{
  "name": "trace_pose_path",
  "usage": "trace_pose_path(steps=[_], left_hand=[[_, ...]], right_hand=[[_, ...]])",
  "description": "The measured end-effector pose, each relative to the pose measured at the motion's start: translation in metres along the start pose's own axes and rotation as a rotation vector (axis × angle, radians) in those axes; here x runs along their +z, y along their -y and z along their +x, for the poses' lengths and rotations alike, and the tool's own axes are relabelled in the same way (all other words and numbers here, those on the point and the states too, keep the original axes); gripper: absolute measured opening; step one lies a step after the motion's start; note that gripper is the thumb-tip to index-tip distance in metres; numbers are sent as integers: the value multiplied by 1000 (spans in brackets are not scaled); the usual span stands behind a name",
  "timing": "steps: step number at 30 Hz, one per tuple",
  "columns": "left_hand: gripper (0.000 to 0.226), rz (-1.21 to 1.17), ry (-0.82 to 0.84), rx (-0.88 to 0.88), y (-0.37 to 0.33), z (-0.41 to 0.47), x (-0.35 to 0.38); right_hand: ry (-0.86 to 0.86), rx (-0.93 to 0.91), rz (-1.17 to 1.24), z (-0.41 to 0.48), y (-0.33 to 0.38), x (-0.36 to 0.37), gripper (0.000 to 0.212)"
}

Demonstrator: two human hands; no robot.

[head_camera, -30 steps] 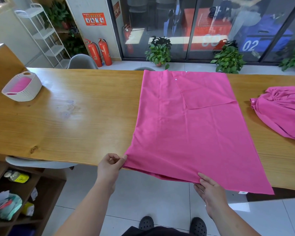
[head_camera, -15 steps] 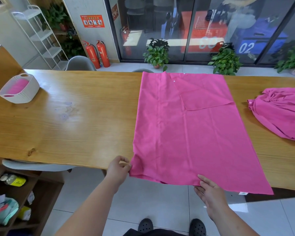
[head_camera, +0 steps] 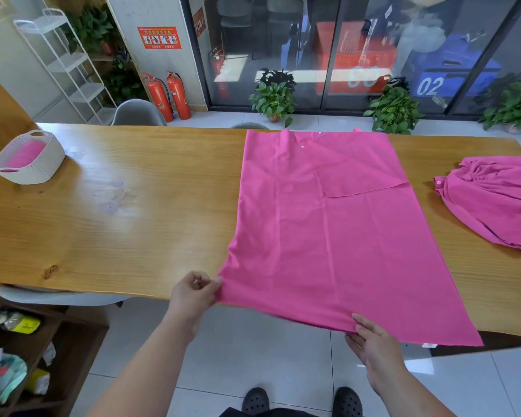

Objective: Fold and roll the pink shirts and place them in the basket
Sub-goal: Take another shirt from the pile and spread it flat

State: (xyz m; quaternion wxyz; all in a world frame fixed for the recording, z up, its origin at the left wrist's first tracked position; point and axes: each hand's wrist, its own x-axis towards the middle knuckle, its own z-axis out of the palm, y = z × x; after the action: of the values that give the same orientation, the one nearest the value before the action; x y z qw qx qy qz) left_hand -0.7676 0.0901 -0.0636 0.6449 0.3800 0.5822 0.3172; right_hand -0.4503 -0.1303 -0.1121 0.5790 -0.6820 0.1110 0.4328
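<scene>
From the head view I see the spread shirt (head_camera: 328,236) lying flat and smooth on the wooden surface (head_camera: 118,221), right of centre. It is bright pink, with one sleeve (head_camera: 358,167) folded in across its far half and two small white buttons near the far edge. Its near hem hangs slightly past the near edge of the surface, and a white tag (head_camera: 429,345) peeks out at the near right corner. My left hand (head_camera: 193,296) pinches the near left corner with curled fingers. My right hand (head_camera: 373,347) grips the hem further right, one digit on top of the cloth and the others tucked under it, so I cannot see them fully. To the left of the shirt a wide stretch of bare wood runs to the white basket (head_camera: 39,171) at the far left, which holds a rolled shirt (head_camera: 24,153). On the right a crumpled shirt (head_camera: 494,200) lies near the spread one without touching it, and the frame edge cuts it off. The far edge of the spread shirt reaches the back edge of the surface, so I cannot make out the collar. A grey chair (head_camera: 51,296) is tucked under the near left edge, mostly hidden.
</scene>
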Motion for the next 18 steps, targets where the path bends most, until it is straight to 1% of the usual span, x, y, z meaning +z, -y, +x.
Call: trace_pose_path(steps=[1, 2, 3, 4, 6, 7, 8, 12, 15, 18], left_hand=[[29, -166, 61, 40, -10, -2, 6], [28, -252, 81, 60, -14, -3, 9], [27, -262, 64, 66, -14, -5, 10], [26, -165, -6, 47, -7, -5, 7], [22, 170, -211, -8, 20, -3, -2], [20, 305, -274, -51, 33, -3, -8], [18, 369, -292, -93, 44, -3, -11], [11, 355, -177, -108, 60, -3, -12], [9, 521, -149, -12, 59, -2, -13], [13, 621, -116, 17, 56, 5, -20]], right_hand=[[10, 0, 12, 0, -1, 1, 28], [21, -1, 21, -1, -2, 2, 28], [27, -1, 27, -1, -4, 3, 28], [27, 1, 26, -1, -6, 4, 28], [20, 4, 1, -4, -10, 5, 27], [19, 6, -19, -5, -11, 5, 27], [19, 8, -38, -7, -12, 4, 26], [26, 6, -65, -7, -12, 3, 26], [45, 9, -53, -7, -11, 6, 27], [95, 16, -67, -9, -8, 7, 26]])
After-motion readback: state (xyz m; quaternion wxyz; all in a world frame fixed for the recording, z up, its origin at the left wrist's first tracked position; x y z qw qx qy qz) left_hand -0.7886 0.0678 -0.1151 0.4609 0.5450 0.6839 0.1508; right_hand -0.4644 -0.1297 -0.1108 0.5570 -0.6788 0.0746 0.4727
